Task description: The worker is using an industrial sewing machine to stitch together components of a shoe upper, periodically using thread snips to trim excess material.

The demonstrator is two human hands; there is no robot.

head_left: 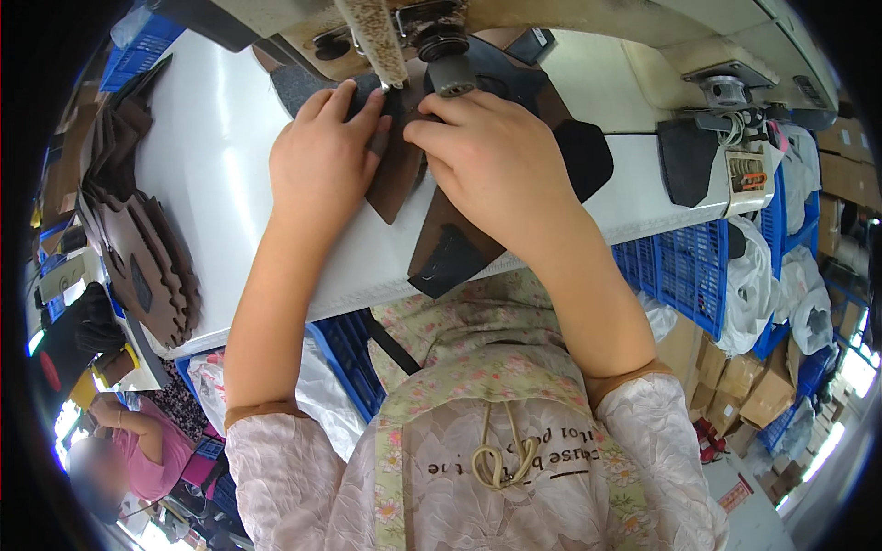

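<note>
A brown leather piece [395,191] with dark parts lies under the needle area of a beige sewing machine [643,28]. My left hand [322,156] is closed on the work left of the needle, its fingers bent and their tips near the presser [393,85]. To the right, my right hand [501,156] has thumb and fingers drawn together on the leather beside the grey roller [452,75]. A brown flap with a black end [450,262] hangs toward the table's front edge below the right hand. What lies under both palms is hidden.
Stacked brown cut leather pieces [138,248] lie at the table's left end. A black piece [687,163] rests at the right, next to a small tray [749,179]. Blue crates [675,271] and plastic bags stand below right. Another person [152,450] sits far lower left.
</note>
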